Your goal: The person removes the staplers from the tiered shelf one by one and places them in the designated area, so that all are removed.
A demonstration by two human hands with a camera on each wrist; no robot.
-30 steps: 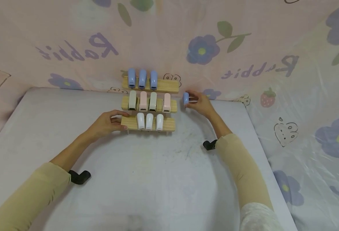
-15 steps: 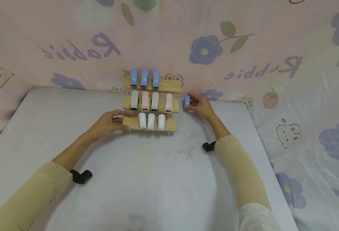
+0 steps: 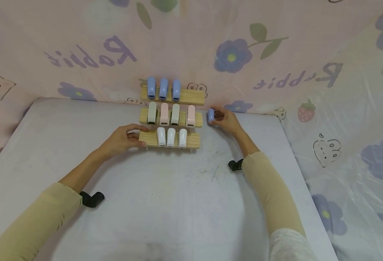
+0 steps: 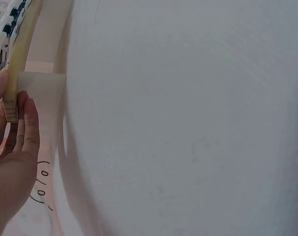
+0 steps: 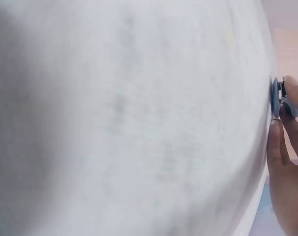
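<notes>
Far left there's a tan sleeve (image 3: 41, 217) with a black bent piece (image 3: 92, 199) sticking out by the wrist. Follow it up and you get the left hand (image 3: 121, 139), grip clamped on the left end of the bottom wooden shelf (image 3: 148, 138); the left wrist view has the thumb on one side of the wood and fingers on the other.

Next, the three shelves, stepped up toward the back. Bottom one: three white staplers (image 3: 171, 137) (they look like mini staplers, anyway). Middle shelf (image 3: 198, 119), left to right: pale green stapler (image 3: 152, 112), pink stapler (image 3: 164, 114), another green, another pink. Top shelf (image 3: 192, 96): three blue staplers (image 3: 163, 88) bunched toward the left.

Just right of the shelves, near the middle one's end, is one more stapler, a loose blue one (image 3: 211, 116). The right hand (image 3: 228, 122) has it, grip together on it in a pinch between thumb and fingers. It's down near the back of the white table (image 3: 171, 203), but can't tell if it's touching.

Then a second black piece (image 3: 235, 165), the other tan sleeve (image 3: 273, 192), and a strawberry print (image 3: 306, 111) on the flowery backdrop (image 3: 175, 36).
</notes>
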